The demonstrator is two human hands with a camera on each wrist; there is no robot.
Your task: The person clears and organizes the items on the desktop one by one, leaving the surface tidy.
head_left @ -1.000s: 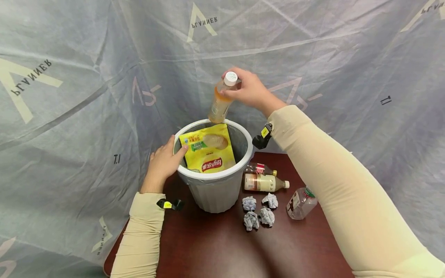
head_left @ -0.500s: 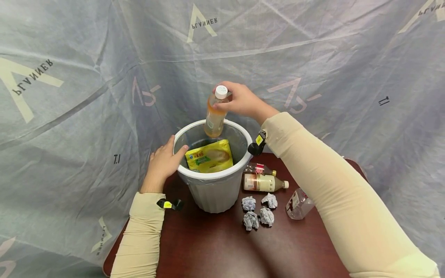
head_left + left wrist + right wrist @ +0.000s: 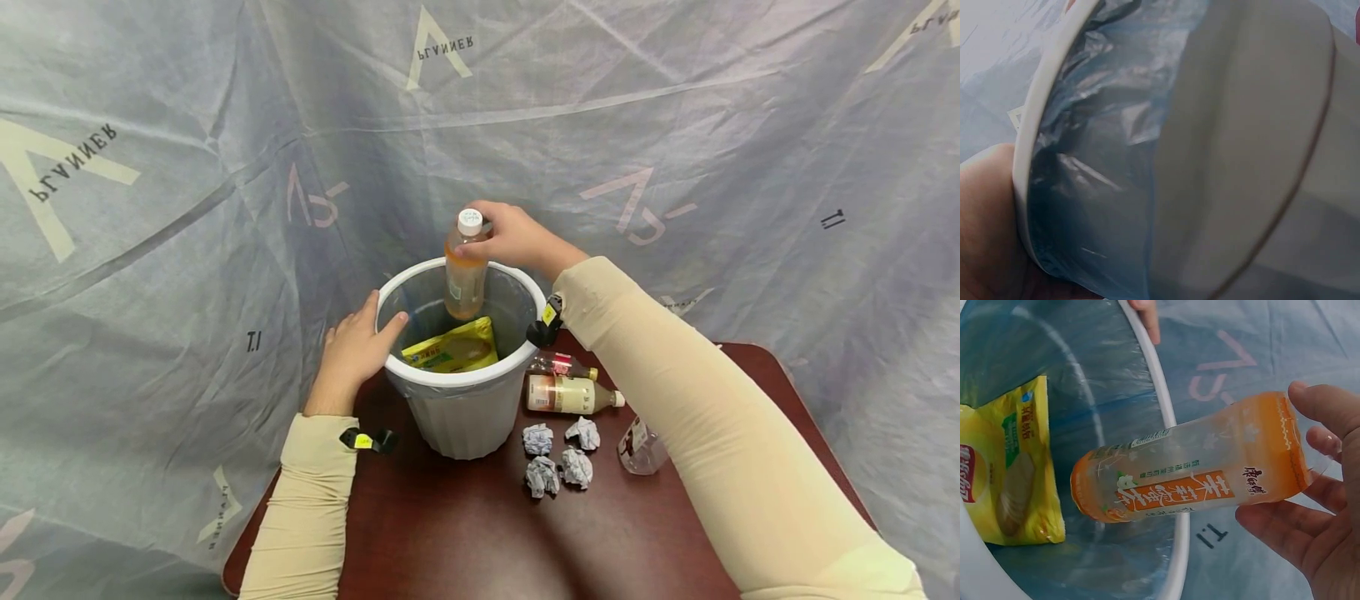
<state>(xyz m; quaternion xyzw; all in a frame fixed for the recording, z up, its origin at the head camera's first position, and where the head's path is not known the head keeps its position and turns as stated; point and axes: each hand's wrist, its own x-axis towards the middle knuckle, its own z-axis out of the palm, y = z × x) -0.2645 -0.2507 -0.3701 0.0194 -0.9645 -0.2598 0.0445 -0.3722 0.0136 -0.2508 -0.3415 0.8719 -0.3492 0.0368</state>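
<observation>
My right hand (image 3: 521, 237) grips a plastic drink bottle (image 3: 465, 287) near its neck, white cap up. The bottle's lower part reaches past the rim into a grey trash can (image 3: 468, 417) with a white rim and a liner. Its orange band and orange label show in the right wrist view. Inside the can leans a yellow Lay's chip bag (image 3: 1016, 475), close beside the bottle's base. My left hand (image 3: 356, 354) holds the can's rim at the left, thumb over the edge and fingers along the outside. The left wrist view shows the folded-over liner (image 3: 1104, 150) by that hand.
Right of the can lie a bottle with a cream label (image 3: 562, 394) and a clear bottle with a red label (image 3: 558, 364). Several crumpled paper balls (image 3: 576, 468) sit in front of them. Another clear bottle (image 3: 641, 450) is partly behind the right sleeve. Grey sheeting surrounds the table (image 3: 450, 533).
My right hand has lowered the bottle, bringing its base from above the rim down inside. The chip bag has sunk deeper into the can. My left hand stays on the rim.
</observation>
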